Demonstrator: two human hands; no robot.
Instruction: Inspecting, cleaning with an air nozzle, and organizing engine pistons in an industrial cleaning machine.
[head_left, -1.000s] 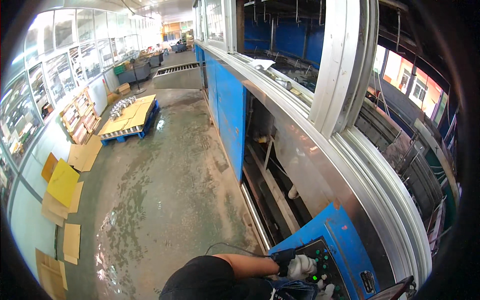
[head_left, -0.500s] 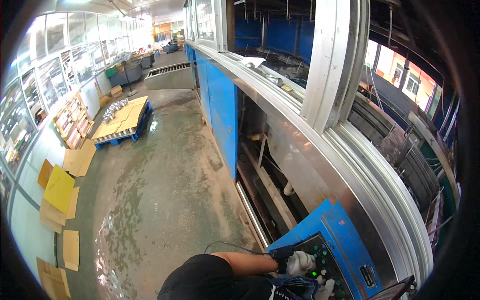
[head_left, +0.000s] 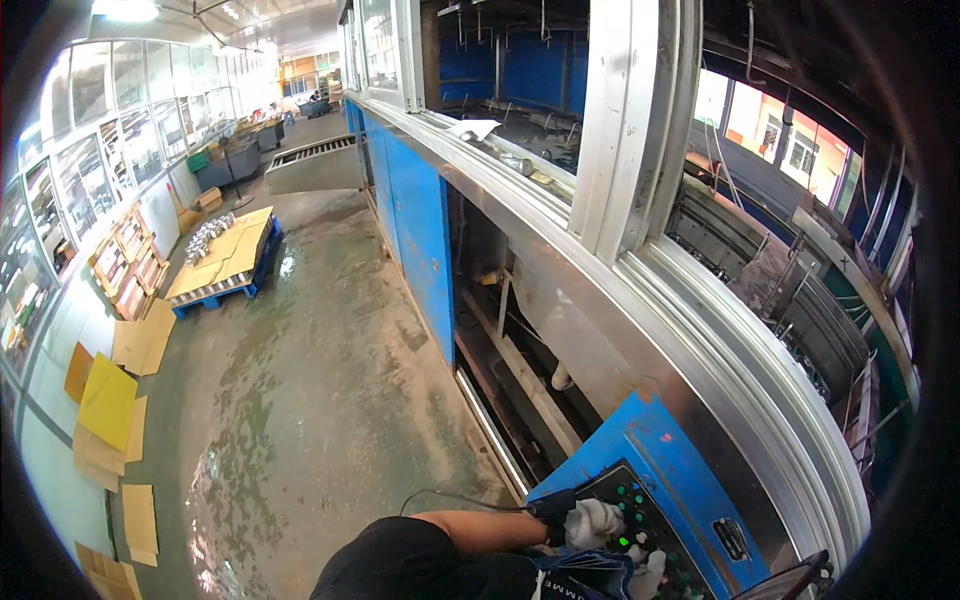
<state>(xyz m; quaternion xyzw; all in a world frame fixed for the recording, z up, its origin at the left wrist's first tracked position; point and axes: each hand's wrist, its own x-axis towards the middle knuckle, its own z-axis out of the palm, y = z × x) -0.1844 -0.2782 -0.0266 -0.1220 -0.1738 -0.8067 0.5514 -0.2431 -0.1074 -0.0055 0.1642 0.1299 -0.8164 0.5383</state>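
A black control panel (head_left: 632, 497) with several green buttons is set into a blue sloping console (head_left: 655, 440) at the lower right. My left hand (head_left: 592, 523), in a whitish work glove, lies at the panel's left edge, beside the buttons. It looks rounded, but its fingers are too hidden to read. Around that wrist sits a black band (head_left: 550, 507) with a thin cable. My right hand (head_left: 648, 576), gloved too, shows only in part by the lower buttons, close to a lit green one (head_left: 623, 541). No held object is visible in either hand.
Metal window rails (head_left: 700, 350) run above the console, with dark machinery behind them. An open bay (head_left: 510, 370) lies beside a blue panel (head_left: 410, 220). Across the wet floor (head_left: 320, 390) stand a blue pallet (head_left: 228, 290) bearing metal parts and cardboard sheets (head_left: 108, 400) along the wall.
The view has shifted slightly, so the surroundings sit farther left in the picture. Both gloved hands stay at the control panel, with little visible movement.
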